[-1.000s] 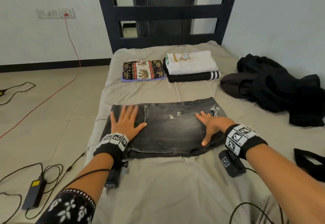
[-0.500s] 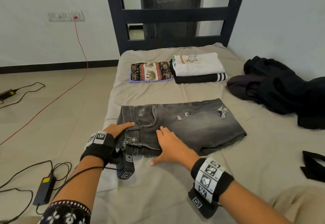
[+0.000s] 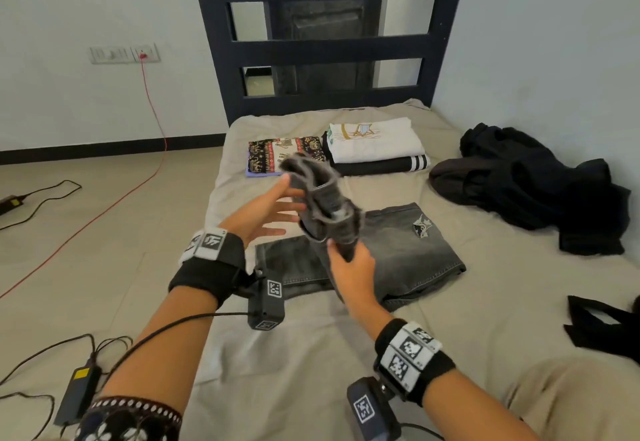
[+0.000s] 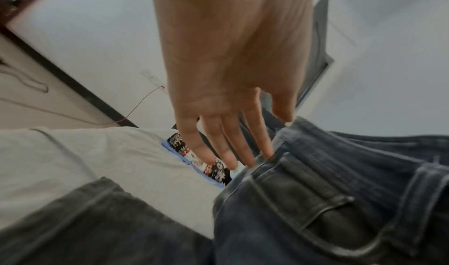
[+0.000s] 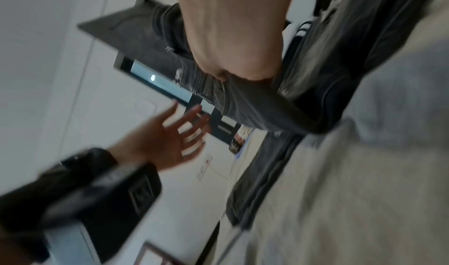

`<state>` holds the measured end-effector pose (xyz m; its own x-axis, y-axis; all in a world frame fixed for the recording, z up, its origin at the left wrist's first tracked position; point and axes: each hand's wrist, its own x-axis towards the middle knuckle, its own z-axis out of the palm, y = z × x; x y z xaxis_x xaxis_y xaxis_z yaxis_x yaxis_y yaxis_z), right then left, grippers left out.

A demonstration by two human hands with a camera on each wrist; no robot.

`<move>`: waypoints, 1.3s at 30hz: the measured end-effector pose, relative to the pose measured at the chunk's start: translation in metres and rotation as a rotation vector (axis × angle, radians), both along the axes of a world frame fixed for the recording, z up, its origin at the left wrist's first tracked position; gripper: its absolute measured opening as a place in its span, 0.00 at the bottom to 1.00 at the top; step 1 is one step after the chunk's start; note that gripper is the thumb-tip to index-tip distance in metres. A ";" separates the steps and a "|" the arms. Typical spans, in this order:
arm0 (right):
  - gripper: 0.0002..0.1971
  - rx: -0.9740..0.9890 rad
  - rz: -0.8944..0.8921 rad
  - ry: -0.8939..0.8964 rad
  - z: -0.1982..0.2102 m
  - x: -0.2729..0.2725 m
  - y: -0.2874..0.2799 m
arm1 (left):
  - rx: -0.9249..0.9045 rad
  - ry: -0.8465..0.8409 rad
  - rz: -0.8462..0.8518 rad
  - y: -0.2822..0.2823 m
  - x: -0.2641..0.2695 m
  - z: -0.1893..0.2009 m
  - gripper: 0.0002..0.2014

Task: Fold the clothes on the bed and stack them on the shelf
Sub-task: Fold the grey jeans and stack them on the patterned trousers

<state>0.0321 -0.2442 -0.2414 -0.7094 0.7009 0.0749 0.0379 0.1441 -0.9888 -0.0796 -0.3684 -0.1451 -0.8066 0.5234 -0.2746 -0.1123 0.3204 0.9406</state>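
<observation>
Right hand [image 3: 349,269] gripping the raised waistband end of grey denim shorts [image 3: 408,250], swinging rightward over the flat half. Left hand [image 3: 266,212] spread, empty, fingertips brushing the flap.

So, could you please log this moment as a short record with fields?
garment in work: grey denim shorts, waist end lifted, rest on the bed
right hand: grips the lifted end
left hand: fingers straight, against the raised denim
folded already: patterned cloth; white shirt on a black striped garment
unfolded: dark clothes pile
</observation>
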 end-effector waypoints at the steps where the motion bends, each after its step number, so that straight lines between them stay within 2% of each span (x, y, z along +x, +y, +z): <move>1: 0.06 -0.133 -0.050 0.022 0.002 0.001 0.013 | -0.051 0.045 -0.009 0.012 0.001 -0.002 0.26; 3: 0.15 -0.375 -0.102 0.064 0.001 0.005 0.040 | -0.143 0.158 0.008 0.034 0.002 -0.014 0.20; 5: 0.28 -0.527 -0.130 0.106 -0.002 0.013 0.067 | -0.269 0.253 -0.028 0.050 0.000 -0.036 0.13; 6: 0.32 -0.583 -0.146 0.130 -0.003 0.018 0.081 | -0.348 0.263 -0.045 0.054 -0.003 -0.050 0.14; 8: 0.34 -0.700 -0.166 0.183 -0.007 0.026 0.106 | -0.540 0.267 -0.013 0.057 -0.006 -0.076 0.23; 10: 0.31 -0.780 -0.174 0.216 -0.011 0.029 0.119 | -0.714 0.254 0.165 0.049 -0.006 -0.093 0.32; 12: 0.31 -0.767 -0.147 0.215 -0.016 0.024 0.118 | -0.714 0.165 0.348 0.034 -0.007 -0.104 0.30; 16: 0.30 -0.540 -0.082 0.156 -0.016 0.005 0.091 | -0.516 -0.026 0.382 0.009 -0.027 -0.124 0.24; 19: 0.30 -0.236 -0.028 0.122 -0.013 -0.006 0.066 | -0.264 -0.265 0.439 0.002 -0.025 -0.115 0.11; 22: 0.30 0.051 0.129 0.127 -0.011 -0.010 0.042 | -0.181 -0.353 0.451 -0.004 -0.016 -0.108 0.07; 24: 0.32 0.151 0.315 0.160 -0.012 -0.012 0.029 | -0.055 -0.370 0.456 -0.011 -0.008 -0.105 0.09; 27: 0.34 0.271 0.532 0.118 -0.022 -0.017 0.012 | 0.344 -0.497 0.386 -0.022 0.005 -0.109 0.21; 29: 0.36 0.378 0.641 0.004 -0.028 -0.021 0.002 | 0.501 -0.505 0.401 -0.035 0.012 -0.114 0.24; 31: 0.41 0.500 0.828 -0.185 -0.032 -0.021 -0.001 | 0.604 -0.526 0.449 -0.048 0.017 -0.123 0.27; 33: 0.49 0.632 1.005 -0.380 -0.034 -0.017 0.003 | 0.650 -0.588 0.565 -0.067 0.016 -0.129 0.35; 35: 0.52 0.712 1.043 -0.477 -0.033 -0.012 0.015 | 0.631 -0.573 0.719 -0.084 0.006 -0.128 0.40; 37: 0.53 0.781 1.008 -0.544 -0.028 -0.006 0.034 | 0.399 -0.344 0.785 -0.095 -0.004 -0.110 0.37; 39: 0.54 0.852 0.956 -0.615 -0.021 0.000 0.055 | 0.066 0.029 0.754 -0.090 -0.014 -0.084 0.29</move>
<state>0.0318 -0.1888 -0.2629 -0.9505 -0.1618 -0.2653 -0.0265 0.8928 -0.4497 -0.0931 -0.4583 -0.2288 -0.9591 -0.1582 -0.2346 -0.2533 0.1100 0.9611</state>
